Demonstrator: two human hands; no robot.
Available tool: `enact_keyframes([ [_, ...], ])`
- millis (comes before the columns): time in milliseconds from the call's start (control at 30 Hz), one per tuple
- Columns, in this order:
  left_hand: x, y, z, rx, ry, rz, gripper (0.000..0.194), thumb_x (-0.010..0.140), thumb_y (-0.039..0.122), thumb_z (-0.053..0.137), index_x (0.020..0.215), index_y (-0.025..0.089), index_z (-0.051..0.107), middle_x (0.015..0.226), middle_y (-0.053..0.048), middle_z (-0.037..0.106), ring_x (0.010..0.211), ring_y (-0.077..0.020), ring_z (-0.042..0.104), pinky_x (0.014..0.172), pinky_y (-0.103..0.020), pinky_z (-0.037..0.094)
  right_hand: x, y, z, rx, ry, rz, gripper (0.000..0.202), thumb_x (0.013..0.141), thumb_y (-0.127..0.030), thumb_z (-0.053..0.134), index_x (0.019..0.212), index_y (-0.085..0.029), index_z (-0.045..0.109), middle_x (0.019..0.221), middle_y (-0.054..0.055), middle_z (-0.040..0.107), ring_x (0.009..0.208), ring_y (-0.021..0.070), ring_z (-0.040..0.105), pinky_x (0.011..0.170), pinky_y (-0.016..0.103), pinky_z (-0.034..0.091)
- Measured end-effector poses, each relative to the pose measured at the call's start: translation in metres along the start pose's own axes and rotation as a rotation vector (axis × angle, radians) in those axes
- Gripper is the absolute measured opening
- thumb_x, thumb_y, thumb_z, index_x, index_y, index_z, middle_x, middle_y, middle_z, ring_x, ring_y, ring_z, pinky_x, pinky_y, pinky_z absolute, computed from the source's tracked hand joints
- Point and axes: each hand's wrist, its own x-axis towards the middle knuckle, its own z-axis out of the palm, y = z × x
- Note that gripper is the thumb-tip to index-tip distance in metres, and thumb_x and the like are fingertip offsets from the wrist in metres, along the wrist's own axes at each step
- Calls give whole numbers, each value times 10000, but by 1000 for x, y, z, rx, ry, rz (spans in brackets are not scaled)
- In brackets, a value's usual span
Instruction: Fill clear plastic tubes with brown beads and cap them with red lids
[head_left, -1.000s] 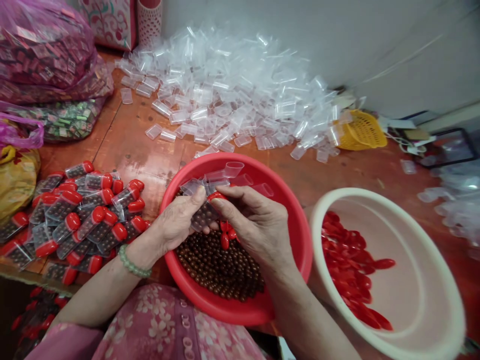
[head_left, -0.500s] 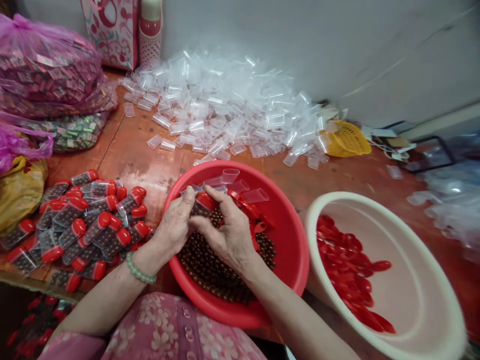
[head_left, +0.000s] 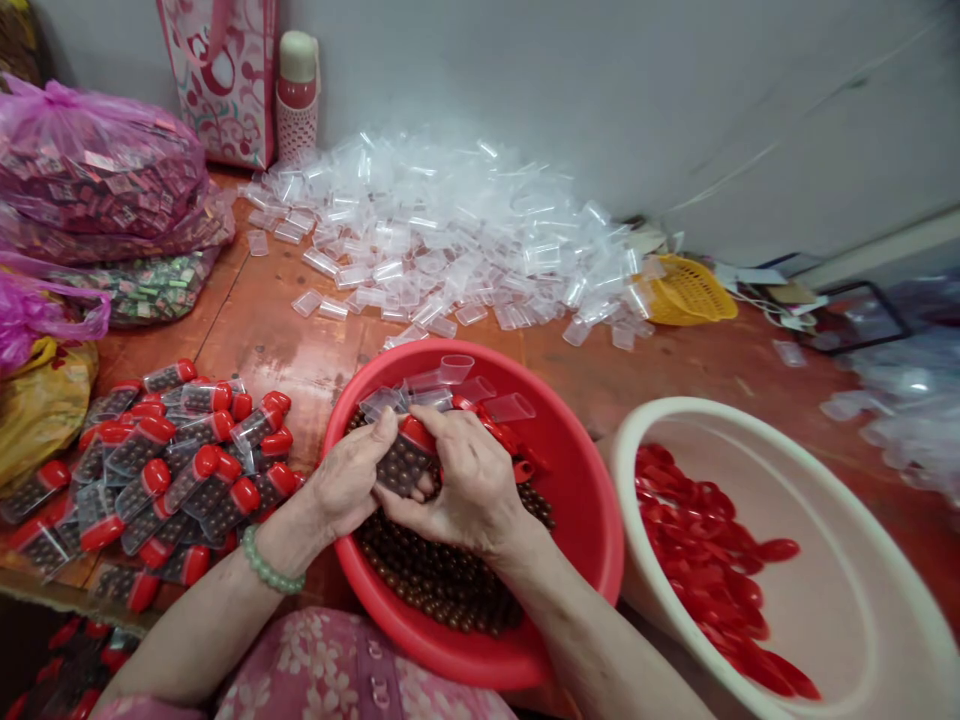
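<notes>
Over the red basin, both my hands hold one clear plastic container with a red cap, filled with round brown beads. My left hand grips its left side, the thumb near the top. On its right side, the fingers of my right hand close round the red cap and the lower edge. Beneath my hands lie many strung-looking brown beads. Several clear empty tubes and red plastic caps rest in the basin's far part.
Filled red-capped containers are piled at the left. A heap of clear tubes lies along the wall beside a yellow basket. At the right, a white basin holds red caps. Bulging pink bags stand far left.
My hands have turned the container so that its bead-filled face shows more, and the right fingers now lie over its red cap. The whole view has shifted slightly downward.
</notes>
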Motion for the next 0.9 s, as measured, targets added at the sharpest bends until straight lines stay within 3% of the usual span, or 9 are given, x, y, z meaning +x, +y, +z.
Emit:
enact_keyframes([
  [167,-3,3,0,-2,-131,29,586,831,577,599,1196,121,634,898,-103,720,793,-208,674,745,-318,518,-5,7,-1,29,-1,-20,642,709,-389,677,1259,-136,464,874,106,684,755,255,664,687,402,566],
  [267,-5,2,-2,49,-165,76,561,811,400,689,1314,184,567,1137,-97,687,988,-217,650,898,-323,479,-9,9,-1,44,-48,17,698,739,-356,647,1354,-132,404,979,135,678,841,271,664,738,425,560],
  [333,-5,0,-3,88,-112,128,618,777,264,719,1361,213,523,1259,-79,633,1123,-215,596,1003,-317,423,-12,10,-1,66,-111,51,730,763,-350,627,1402,-130,352,1074,165,661,923,294,657,782,457,552],
  [433,-4,-3,-2,110,-23,131,659,780,239,692,1400,213,470,1295,-95,604,1170,-252,573,1004,-369,436,-15,9,0,85,-185,100,760,790,-392,636,1422,-122,313,1155,201,632,1014,329,629,833,511,532],
  [533,-3,-3,0,115,-16,156,628,786,256,678,1381,199,483,1318,-109,586,1201,-277,555,1014,-406,438,-16,7,3,82,-191,139,744,789,-403,648,1400,-122,329,1172,214,612,1050,344,606,841,524,530],
  [700,-4,0,4,178,-66,271,519,784,223,662,1291,164,567,1335,-88,589,1300,-239,478,1146,-362,300,-15,4,6,86,-106,137,660,774,-307,599,1374,-161,364,1116,169,624,988,311,630,829,500,543],
  [900,-6,0,3,197,-106,258,485,819,268,651,1289,174,577,1380,-89,558,1313,-256,467,1140,-381,312,-10,8,5,99,-31,38,658,729,-278,604,1344,-167,399,1064,157,651,917,298,655,772,468,561],
])
